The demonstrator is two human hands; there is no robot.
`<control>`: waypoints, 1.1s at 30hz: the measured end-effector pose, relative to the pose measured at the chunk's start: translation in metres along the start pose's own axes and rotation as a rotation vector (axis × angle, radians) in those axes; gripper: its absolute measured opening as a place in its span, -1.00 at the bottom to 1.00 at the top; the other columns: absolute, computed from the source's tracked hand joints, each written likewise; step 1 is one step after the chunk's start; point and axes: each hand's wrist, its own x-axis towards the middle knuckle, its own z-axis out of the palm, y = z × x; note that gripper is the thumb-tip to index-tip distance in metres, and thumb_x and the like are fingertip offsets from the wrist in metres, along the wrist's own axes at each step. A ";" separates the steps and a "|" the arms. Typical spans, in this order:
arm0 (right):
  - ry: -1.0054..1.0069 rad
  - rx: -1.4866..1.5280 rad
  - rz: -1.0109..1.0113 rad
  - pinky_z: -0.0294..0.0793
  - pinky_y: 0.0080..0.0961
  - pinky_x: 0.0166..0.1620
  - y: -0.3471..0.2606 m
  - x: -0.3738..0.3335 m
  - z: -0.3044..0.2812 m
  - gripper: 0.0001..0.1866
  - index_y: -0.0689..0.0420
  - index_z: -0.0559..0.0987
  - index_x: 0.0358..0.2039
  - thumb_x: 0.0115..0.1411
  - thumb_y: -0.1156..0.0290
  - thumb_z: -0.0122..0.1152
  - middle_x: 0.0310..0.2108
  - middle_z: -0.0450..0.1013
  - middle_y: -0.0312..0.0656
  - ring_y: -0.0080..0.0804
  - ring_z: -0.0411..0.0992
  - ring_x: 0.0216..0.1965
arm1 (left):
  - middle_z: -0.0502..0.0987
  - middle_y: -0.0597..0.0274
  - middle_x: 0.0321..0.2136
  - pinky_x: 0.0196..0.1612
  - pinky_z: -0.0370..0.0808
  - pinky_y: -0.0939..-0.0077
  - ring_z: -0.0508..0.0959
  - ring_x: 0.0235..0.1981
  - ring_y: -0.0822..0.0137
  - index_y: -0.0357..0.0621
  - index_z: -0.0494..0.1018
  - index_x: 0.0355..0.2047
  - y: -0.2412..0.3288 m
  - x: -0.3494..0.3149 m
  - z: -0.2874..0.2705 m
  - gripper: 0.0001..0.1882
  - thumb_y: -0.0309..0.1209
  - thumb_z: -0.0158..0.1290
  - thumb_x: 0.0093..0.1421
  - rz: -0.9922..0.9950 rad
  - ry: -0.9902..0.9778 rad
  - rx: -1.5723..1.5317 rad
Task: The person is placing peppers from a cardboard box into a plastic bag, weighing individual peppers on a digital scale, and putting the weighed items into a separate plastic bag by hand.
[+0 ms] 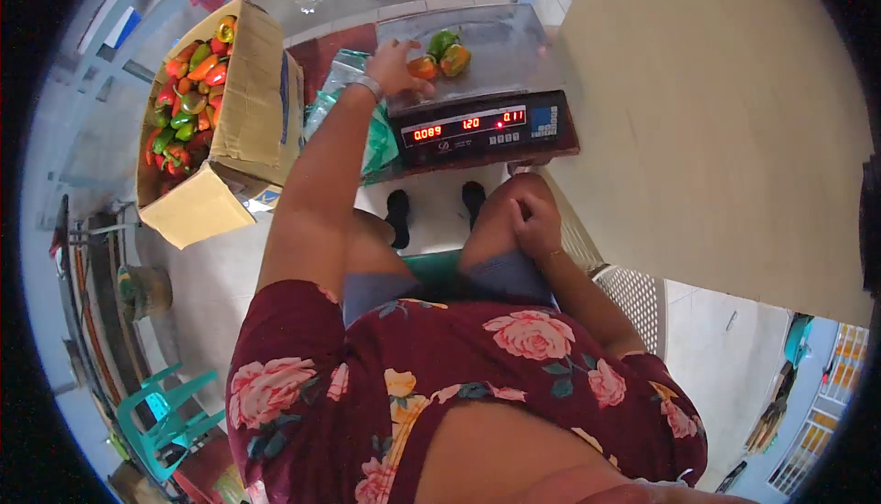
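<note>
My left hand, with a watch at the wrist, reaches over the metal plate of a weighing scale. Its thumb and fingers are spread around an orange pepper at the plate's left side. Just right of that pepper lie a green pepper and an orange-and-green pepper. Resting on my right thigh, my right hand holds nothing; its fingers are loosely bent and apart. Red digits glow on the scale's display. The fingertips under my left hand are partly hidden.
An open cardboard box full of red, orange and green peppers stands at the left. Green-tinted plastic bags lie between box and scale. A wide beige tabletop is at the right. Further back left is a green plastic chair.
</note>
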 end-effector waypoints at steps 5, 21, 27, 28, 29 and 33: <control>-0.082 -0.092 0.061 0.40 -0.43 -0.42 -0.003 0.000 0.001 -0.83 0.16 0.54 -0.43 0.05 0.33 0.15 -0.54 0.46 -0.08 -0.24 0.43 -0.54 | 0.37 -0.05 -0.07 0.01 0.34 0.26 0.37 -0.02 0.06 -0.04 0.35 -0.01 -0.056 -0.004 -0.056 -0.30 0.01 0.24 -0.13 -0.013 0.166 -0.267; 0.002 0.021 -0.064 0.36 -0.50 -0.48 -0.006 0.005 0.006 -0.82 0.16 0.53 -0.47 0.06 0.30 0.14 -0.63 0.42 -0.13 -0.36 0.40 -0.60 | 0.52 0.00 -0.24 -0.15 0.42 0.35 0.52 -0.21 0.15 -0.15 0.40 -0.07 -0.196 -0.141 -0.222 -0.51 -0.22 0.09 -0.02 -0.417 -0.301 0.125; 0.010 0.011 -0.154 0.32 -0.49 -0.53 0.010 0.005 0.009 -0.84 0.17 0.52 -0.49 0.06 0.34 0.14 -0.70 0.37 -0.16 -0.40 0.34 -0.66 | 0.52 -0.08 -0.26 -0.17 0.42 0.29 0.53 -0.24 0.11 -0.26 0.39 -0.11 -0.208 -0.139 -0.215 -0.44 -0.09 0.08 -0.02 -0.412 0.057 0.141; -0.035 -0.028 -0.067 0.32 -0.48 -0.53 0.009 0.001 0.009 -0.84 0.18 0.52 -0.49 0.06 0.34 0.14 -0.69 0.37 -0.15 -0.37 0.35 -0.65 | 0.52 -0.09 -0.26 -0.15 0.41 0.27 0.52 -0.22 0.07 -0.31 0.39 -0.13 -0.209 -0.134 -0.219 -0.41 -0.03 0.06 0.00 -0.626 0.151 0.150; -0.079 -0.068 0.021 0.33 -0.47 -0.52 0.009 -0.001 0.010 -0.83 0.18 0.52 -0.50 0.06 0.34 0.14 -0.68 0.37 -0.13 -0.35 0.36 -0.64 | 0.55 -0.02 -0.37 -0.20 0.41 0.24 0.54 -0.30 0.10 -0.30 0.44 -0.20 -0.211 -0.141 -0.218 -0.39 0.07 -0.01 0.04 -0.589 0.513 0.352; 0.022 -0.016 -0.104 0.34 -0.45 -0.50 -0.003 0.000 0.005 -0.82 0.19 0.51 -0.50 0.06 0.32 0.14 -0.64 0.40 -0.10 -0.31 0.39 -0.61 | 0.54 0.07 -0.40 -0.19 0.39 0.26 0.53 -0.31 0.21 -0.29 0.46 -0.22 -0.139 -0.126 -0.235 -0.34 0.15 -0.10 0.09 -0.539 0.713 -0.206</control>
